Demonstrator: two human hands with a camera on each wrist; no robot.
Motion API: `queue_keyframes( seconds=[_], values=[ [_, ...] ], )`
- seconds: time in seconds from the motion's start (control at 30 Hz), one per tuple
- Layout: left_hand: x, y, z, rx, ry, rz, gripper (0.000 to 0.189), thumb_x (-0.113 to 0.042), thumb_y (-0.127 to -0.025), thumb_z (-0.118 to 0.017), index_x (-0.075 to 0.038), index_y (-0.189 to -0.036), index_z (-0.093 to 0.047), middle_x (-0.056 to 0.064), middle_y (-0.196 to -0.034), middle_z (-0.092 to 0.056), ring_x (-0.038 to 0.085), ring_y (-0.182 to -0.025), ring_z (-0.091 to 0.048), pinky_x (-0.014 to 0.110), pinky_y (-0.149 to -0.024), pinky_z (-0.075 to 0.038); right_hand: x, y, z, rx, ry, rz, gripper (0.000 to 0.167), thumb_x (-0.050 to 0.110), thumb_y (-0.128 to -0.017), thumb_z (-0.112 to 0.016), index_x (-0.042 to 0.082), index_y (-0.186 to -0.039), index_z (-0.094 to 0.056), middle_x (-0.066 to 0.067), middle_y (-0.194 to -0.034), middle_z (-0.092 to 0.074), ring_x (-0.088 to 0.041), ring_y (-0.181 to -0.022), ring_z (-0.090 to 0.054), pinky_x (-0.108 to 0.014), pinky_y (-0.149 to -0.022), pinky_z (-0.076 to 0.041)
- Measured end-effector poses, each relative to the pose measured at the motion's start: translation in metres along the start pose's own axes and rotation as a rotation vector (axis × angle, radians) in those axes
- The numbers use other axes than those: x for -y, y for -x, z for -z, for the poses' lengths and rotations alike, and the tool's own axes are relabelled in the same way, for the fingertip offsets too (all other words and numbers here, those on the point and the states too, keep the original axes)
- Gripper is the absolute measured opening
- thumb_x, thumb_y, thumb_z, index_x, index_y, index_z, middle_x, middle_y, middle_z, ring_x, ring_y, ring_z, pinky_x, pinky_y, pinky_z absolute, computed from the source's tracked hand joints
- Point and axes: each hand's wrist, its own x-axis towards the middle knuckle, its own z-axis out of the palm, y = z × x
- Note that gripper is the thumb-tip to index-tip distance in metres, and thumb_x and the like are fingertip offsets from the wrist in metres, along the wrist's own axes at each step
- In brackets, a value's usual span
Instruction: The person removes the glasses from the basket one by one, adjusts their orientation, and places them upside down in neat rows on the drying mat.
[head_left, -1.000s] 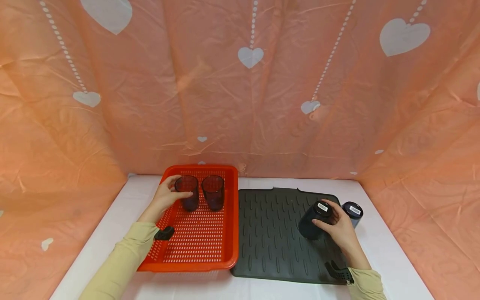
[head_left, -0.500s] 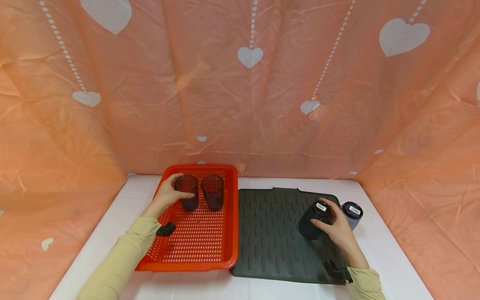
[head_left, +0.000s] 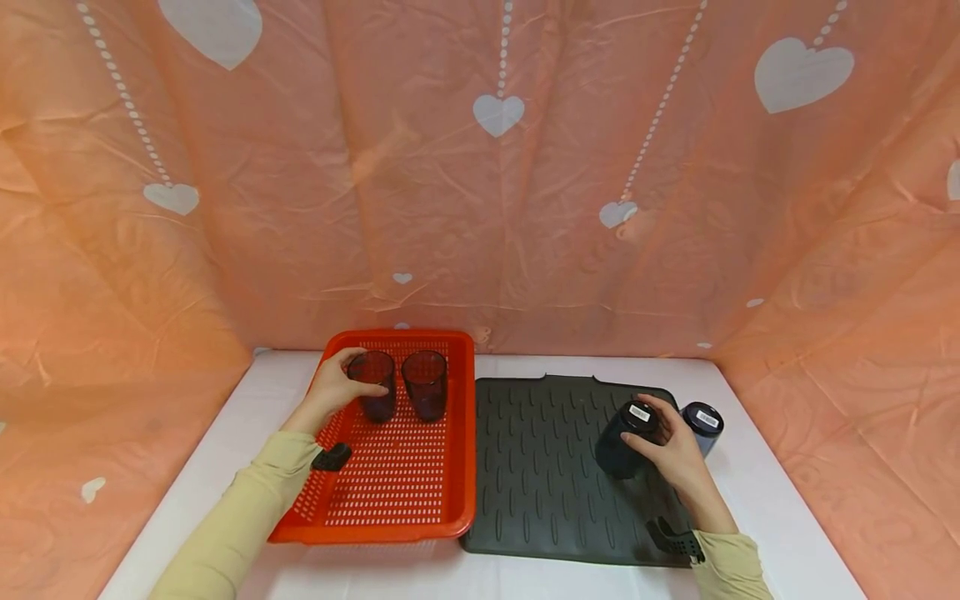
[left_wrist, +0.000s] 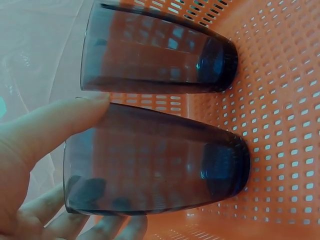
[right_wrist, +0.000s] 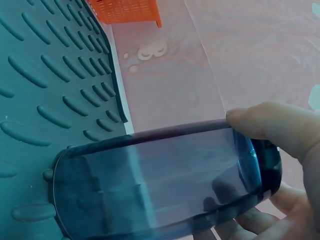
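In the head view my left hand [head_left: 330, 396] grips a dark tinted drinking glass [head_left: 377, 404] that stands mouth up in the red basket [head_left: 465, 467]. The left wrist view has my thumb on one side of this glass near its rim and fingers on the other. A matching glass [head_left: 426, 396] stands just right of it. Over the dark drying mat [head_left: 540, 483], my right hand [head_left: 678, 450] holds another tinted glass [head_left: 618, 454] upside down by its base end. The right wrist view has its rim down at the ridged mat. Behind that hand is one more upturned glass [head_left: 703, 427], partly hidden.
White cloth [head_left: 360, 575] covers the table under basket and mat. The basket's right wall adjoins the mat's left edge. An orange sheet with hearts [head_left: 495, 250] hangs behind and along both sides. Each wrist wears a black strap [head_left: 332, 457].
My left wrist has shifted slightly toward the right. Both hands keep their hold, and the glasses stay in place.
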Motion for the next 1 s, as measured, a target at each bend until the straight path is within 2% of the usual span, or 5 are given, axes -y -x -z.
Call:
queue_keyframes(
  seconds=[0.37,0.7,1.0],
  values=[
    [0.000,0.006,0.002,-0.039,-0.037,-0.006,0.086,-0.011,-0.069,-0.086,0.001,-0.141,-0.040,0.020,-0.147,-0.035,0.040,-0.135,-0.027,0.054,-0.104,-0.033,0.004,0.001,0.002,0.014,-0.018,-0.023,0.069,0.005,-0.082,-0.075,0.002,-0.141,-0.040,-0.020,-0.134,-0.047,0.005,-0.103,-0.050,-0.008,-0.083,-0.041],
    [-0.011,0.016,0.002,-0.035,-0.109,0.006,0.085,-0.014,-0.069,-0.087,0.003,-0.138,-0.041,0.024,-0.141,-0.039,0.044,-0.131,-0.031,0.055,-0.101,-0.036,0.002,0.000,0.002,-0.013,-0.032,0.009,0.067,0.000,-0.079,-0.076,0.001,-0.137,-0.043,-0.021,-0.130,-0.050,0.004,-0.102,-0.052,-0.009,-0.082,-0.042],
    [-0.017,0.027,0.007,-0.002,-0.136,-0.039,0.086,-0.020,-0.069,-0.087,0.000,-0.139,-0.042,0.022,-0.143,-0.039,0.042,-0.132,-0.031,0.056,-0.100,-0.036,0.002,0.000,0.003,-0.010,-0.047,0.006,0.066,0.001,-0.080,-0.075,-0.001,-0.137,-0.043,-0.021,-0.130,-0.050,0.003,-0.104,-0.051,-0.009,-0.083,-0.041]
  ],
)
